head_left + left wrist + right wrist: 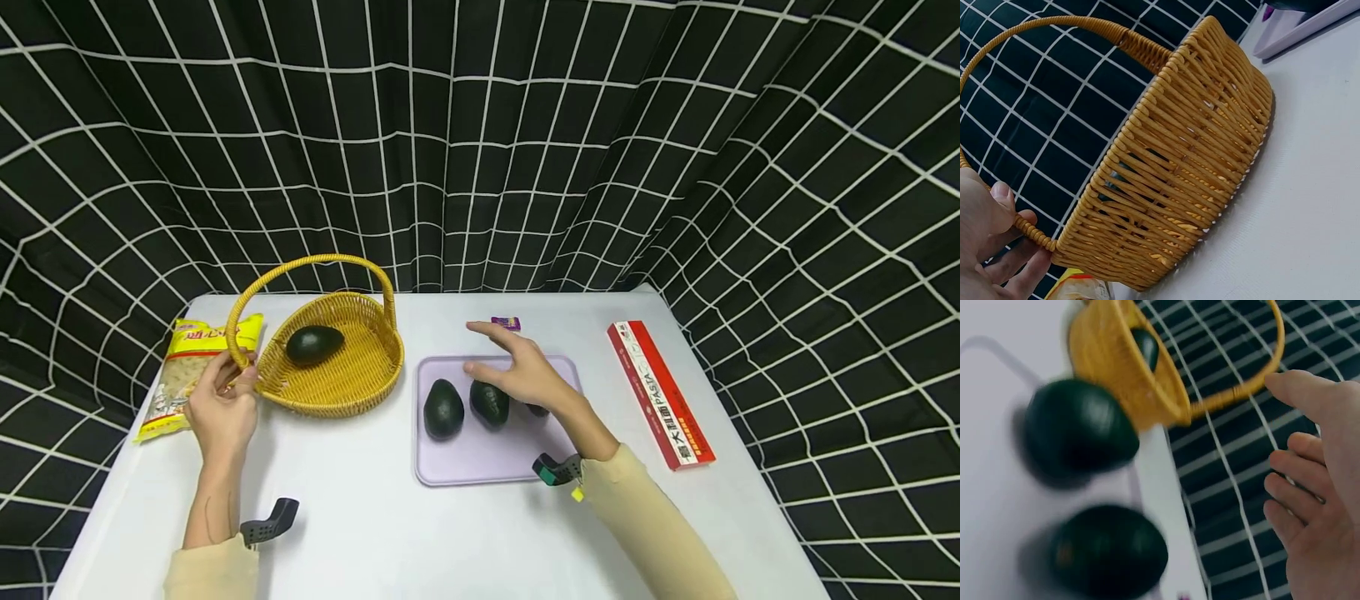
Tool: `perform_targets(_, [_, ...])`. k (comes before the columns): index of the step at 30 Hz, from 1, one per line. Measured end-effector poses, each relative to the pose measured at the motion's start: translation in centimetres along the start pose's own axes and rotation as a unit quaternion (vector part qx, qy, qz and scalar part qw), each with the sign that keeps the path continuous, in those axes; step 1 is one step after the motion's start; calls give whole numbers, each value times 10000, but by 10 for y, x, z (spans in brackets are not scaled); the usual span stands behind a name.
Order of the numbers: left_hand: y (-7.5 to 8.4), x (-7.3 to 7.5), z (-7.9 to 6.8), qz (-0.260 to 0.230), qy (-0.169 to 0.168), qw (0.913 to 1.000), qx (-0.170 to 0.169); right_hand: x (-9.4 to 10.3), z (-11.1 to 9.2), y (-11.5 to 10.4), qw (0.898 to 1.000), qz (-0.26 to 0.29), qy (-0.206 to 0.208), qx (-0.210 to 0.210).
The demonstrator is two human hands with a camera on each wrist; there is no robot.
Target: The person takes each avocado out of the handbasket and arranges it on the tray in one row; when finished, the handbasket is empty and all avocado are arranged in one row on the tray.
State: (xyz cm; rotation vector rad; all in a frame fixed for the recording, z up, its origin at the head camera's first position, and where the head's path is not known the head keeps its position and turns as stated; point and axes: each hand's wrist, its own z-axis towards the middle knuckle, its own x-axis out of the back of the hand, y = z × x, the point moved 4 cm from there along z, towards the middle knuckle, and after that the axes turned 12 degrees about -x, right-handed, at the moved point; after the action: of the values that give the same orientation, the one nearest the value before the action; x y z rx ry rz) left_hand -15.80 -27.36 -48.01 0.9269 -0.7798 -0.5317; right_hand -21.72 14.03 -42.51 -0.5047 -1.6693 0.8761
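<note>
My left hand (222, 406) grips the handle of a yellow wicker basket (360, 367) at its left side, thumb and fingers around it in the left wrist view. One dark green avocado (315, 345) lies inside the basket. My right hand (525, 367) hovers over a pale purple tray (472, 467), its fingers extended and apart, holding nothing. On the tray lie an avocado (444, 409) at the left and another avocado (490, 405) below my fingers. A third dark one (537, 410) is mostly hidden under my wrist.
A yellow plastic food bag (176, 375) lies left of the basket, partly behind my left hand. A small purple packet (506, 322) sits behind the tray. At the right lies a red and white pasta box (660, 392). A black grid curtain (465, 167) surrounds the white table.
</note>
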Motion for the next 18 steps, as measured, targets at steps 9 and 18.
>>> perform_targets(9, [0,2,6,-65,63,10000,-31,-65,40,-64,9911,163,-1125,688])
perform_targets(18, [-1,1,3,-96,-96,9998,146,-112,74,-95,9885,-186,-1412,507])
